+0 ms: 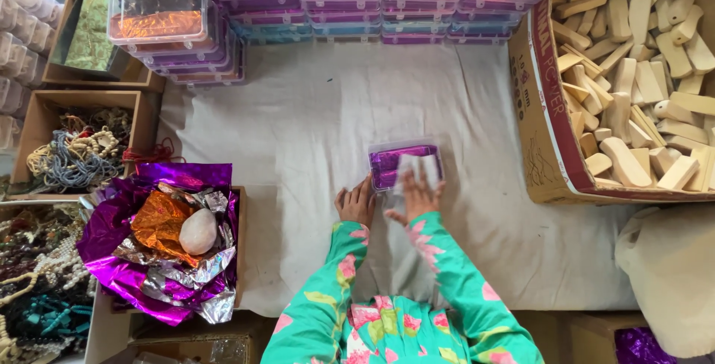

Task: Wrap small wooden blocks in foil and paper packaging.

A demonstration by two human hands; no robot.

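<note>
Near the front edge of the white cloth (313, 133), the small clear plastic box (404, 164) lined with purple foil looks light, stiff and slippery, best gripped by its sides; the left hand (356, 204) touches its corner, fingers together, the right hand (419, 194) lies flat on its lid.
</note>
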